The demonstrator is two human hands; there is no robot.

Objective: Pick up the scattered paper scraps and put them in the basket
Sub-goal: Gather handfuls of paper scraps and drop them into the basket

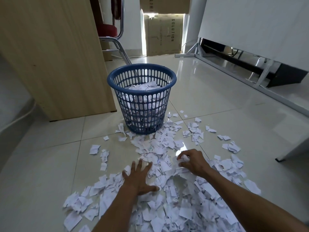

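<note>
Head view: fingers (pixel 135 166) of left hand (pixel 138 180) are straight & spread, pressed flat on the paper scraps (pixel 184 206), gripping nothing. At 3 o'clock of it, just beside, right hand (pixel 194 162) has fingers curled round a small wad (pixel 184 158) of white scraps, thumb underneath, knuckles up. Both forearms come in from approx 5 o'clock, bare. Scraps lie thick under & around both hands, thinning twd 12 o'clock, w/ loose bits out at 9 and 2 o'clock on the glossy tiled floor (pixel 217 97). Blue slotted basket (pixel 109 80) stands upright at 12 o'clock of the hands, roughly half full of scraps, more scraps touching its base. Wooden cabinet (pixel 50 56) at 10 o'clock, just beside basket. Red-seat chair (pixel 107 30) & cardboard box (pixel 163 34) farther back at 12. Metal frame (pixel 267 71) at 2 o'clock, well apart.
</note>
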